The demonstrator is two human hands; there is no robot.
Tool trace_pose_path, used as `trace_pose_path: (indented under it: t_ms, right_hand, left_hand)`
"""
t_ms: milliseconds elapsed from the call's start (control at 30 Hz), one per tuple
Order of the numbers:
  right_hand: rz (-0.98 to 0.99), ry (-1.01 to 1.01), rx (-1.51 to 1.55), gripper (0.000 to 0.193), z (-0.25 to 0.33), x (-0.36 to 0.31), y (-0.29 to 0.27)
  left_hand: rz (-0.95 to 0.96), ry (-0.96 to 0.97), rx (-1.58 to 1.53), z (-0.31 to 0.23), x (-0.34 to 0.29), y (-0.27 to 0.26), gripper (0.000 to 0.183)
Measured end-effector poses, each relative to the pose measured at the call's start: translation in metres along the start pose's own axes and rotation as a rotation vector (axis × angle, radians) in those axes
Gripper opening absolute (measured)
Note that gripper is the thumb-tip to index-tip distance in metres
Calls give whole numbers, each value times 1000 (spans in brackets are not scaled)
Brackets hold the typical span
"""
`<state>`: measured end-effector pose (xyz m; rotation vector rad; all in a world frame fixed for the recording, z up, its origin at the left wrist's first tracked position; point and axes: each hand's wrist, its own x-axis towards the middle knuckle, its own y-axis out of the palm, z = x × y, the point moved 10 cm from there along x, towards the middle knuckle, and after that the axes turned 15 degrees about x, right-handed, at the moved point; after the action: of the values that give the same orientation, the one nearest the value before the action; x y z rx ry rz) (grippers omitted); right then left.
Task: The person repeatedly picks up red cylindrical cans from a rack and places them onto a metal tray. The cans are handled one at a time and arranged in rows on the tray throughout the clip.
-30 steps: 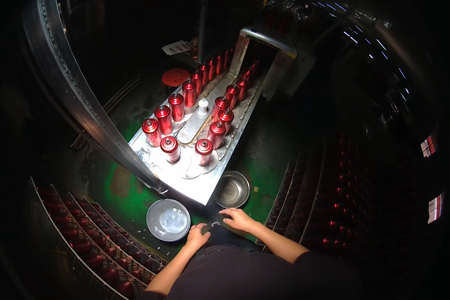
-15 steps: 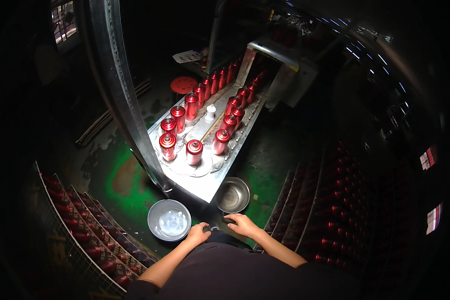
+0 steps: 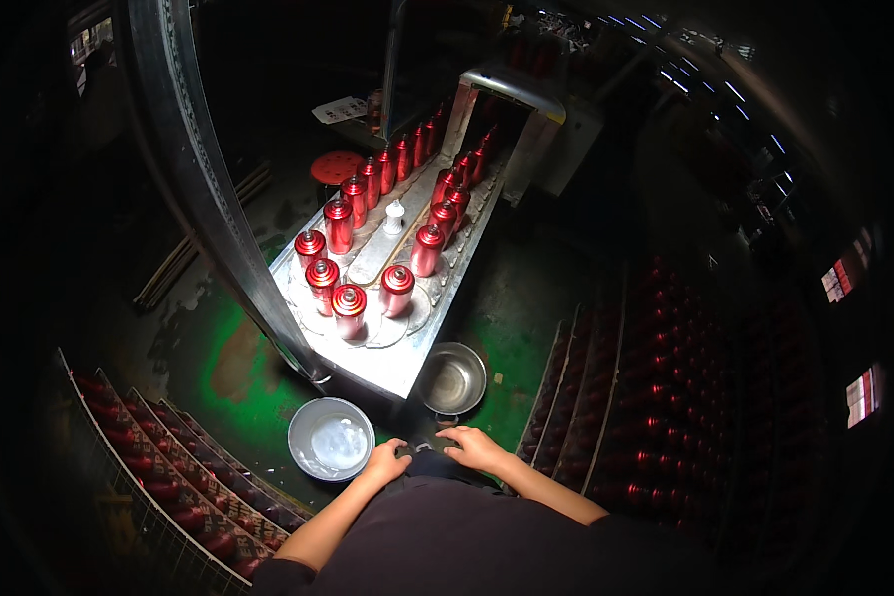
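If you're grabbing the red canisters (image 3: 349,316): go round the straight body, below the stepped shoulder; glossy metal, so I'd guess stiff, slick and easy to dent, weight hard to call.
Metal table (image 3: 385,373): they stand upright here in a loop, well apart from both hands.
Grey basin (image 3: 300,437): just beside the left hand, something whitish inside, might slosh; take opposite rims.
Steel basin (image 3: 454,381): near the right hand, probably rigid and smooth, rim again.
Left hand (image 3: 385,463): holding nothing, loosely curled, thumb apart.
Right hand (image 3: 475,450): also nothing, fingers relaxed and part-spread.
Table's near end: canisters have shuffled left round it since half a second ago; hands basically unchanged.
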<state>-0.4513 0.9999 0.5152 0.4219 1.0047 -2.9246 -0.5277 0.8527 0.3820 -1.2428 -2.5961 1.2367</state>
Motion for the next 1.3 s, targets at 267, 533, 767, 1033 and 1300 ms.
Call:
trace_pose_path:
  t_ms: [267, 533, 767, 1033, 1300]
  right_hand:
    - [22, -1, -16, 43, 4, 1, 21]
    - [47, 4, 14, 42, 11, 2, 48]
    - [65, 10, -9, 43, 0, -14, 72]
    - [33, 15, -28, 46, -15, -36, 59]
    - [5, 33, -16, 45, -26, -48, 49]
  left_hand:
    - [78, -7, -15, 11, -7, 7, 44]
    - [146, 11, -104, 34, -9, 30, 42]
    - [276, 44, -53, 42, -29, 50, 42]
    - [286, 102, -63, 12, -46, 48, 38]
    - [394, 166, -12, 23, -48, 85, 44]
